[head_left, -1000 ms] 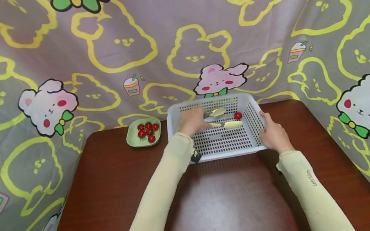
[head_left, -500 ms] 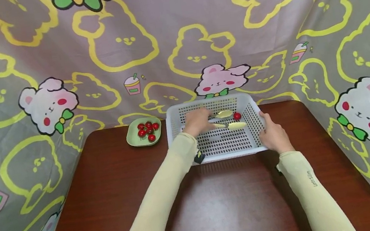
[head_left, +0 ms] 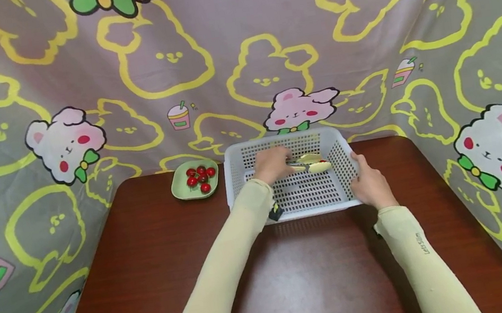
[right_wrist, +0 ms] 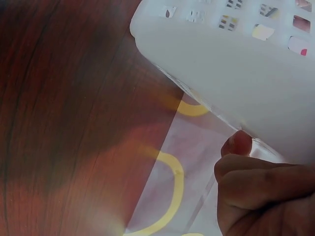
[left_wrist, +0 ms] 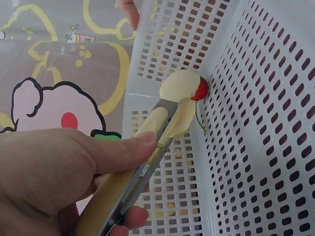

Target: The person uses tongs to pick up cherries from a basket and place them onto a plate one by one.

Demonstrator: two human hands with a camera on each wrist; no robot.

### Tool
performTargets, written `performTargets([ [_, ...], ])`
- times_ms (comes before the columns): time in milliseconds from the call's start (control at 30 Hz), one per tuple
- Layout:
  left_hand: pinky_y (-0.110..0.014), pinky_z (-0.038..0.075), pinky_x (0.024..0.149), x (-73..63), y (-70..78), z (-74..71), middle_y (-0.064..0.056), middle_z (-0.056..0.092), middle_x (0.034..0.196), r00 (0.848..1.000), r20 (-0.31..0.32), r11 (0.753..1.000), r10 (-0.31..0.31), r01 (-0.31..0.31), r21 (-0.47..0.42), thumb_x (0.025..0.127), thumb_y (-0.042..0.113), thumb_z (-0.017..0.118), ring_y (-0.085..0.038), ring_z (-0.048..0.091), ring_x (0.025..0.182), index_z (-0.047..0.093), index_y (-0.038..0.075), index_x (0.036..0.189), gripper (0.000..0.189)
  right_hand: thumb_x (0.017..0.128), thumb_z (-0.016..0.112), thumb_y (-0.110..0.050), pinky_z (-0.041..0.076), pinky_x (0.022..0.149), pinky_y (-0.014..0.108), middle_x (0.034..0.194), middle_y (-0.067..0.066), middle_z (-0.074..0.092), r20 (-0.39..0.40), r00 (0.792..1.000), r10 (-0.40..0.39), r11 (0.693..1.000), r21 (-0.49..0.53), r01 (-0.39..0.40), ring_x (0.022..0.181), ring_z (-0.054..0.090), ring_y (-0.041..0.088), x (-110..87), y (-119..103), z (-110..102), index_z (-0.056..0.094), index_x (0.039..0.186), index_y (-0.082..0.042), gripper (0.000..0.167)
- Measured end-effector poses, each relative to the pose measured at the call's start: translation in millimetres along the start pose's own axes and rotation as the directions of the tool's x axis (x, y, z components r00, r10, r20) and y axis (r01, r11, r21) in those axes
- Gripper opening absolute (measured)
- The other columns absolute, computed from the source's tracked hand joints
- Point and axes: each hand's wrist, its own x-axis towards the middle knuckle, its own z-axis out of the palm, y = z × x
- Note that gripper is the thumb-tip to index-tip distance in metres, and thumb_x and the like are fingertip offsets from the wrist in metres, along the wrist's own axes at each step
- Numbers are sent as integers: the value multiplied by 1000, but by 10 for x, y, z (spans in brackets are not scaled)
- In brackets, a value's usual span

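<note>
In the head view my left hand point(head_left: 273, 164) reaches into a white perforated plastic basket point(head_left: 309, 211) and holds a pair of tongs point(left_wrist: 110, 196) with metal arms and cream tips. The left wrist view has the thumb on one arm, with fingers curled below. A red cherry point(left_wrist: 202, 89) with a thin green stem lies by the basket's wall. The cream tips point(left_wrist: 179, 87) are close together right at the cherry and cover most of it. My right hand point(head_left: 372, 182) grips the basket's right rim; the right wrist view shows its curled fingers point(right_wrist: 241, 142) at the edge.
A light green plate point(head_left: 180, 190) with several red cherries point(head_left: 205, 188) stands left of the basket on the dark brown table point(head_left: 165, 265). Directly behind the table hangs a patterned curtain point(head_left: 203, 88), which also covers both sides.
My left hand has moved slightly right with the tongs, and their tips have drawn together over the cherry, which was in plain sight before. The right hand stays on the basket.
</note>
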Motion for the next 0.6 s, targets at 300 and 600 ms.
performTargets([
  [300, -42, 47, 94, -17, -10, 24, 9, 74, 121, 1000, -19, 1000, -16, 16, -27, 89, 38, 81, -14, 65, 104, 74, 29, 124, 37, 96, 42, -8, 46, 74, 50, 124, 42, 58, 3, 1000, -7, 1000, 3, 7, 85, 59, 41, -3, 23, 17, 20, 164, -12, 72],
  [600, -41, 47, 95, -32, -7, -40, 9, 71, 127, 1000, -27, 999, 15, -16, -36, 89, 41, 81, -14, 64, 112, 73, 30, 127, 40, 96, 43, -7, 43, 67, 43, 115, 40, 61, 5, 1000, 1, 1000, 3, -1, 75, 56, 36, -10, 17, -5, 19, 164, -12, 72],
])
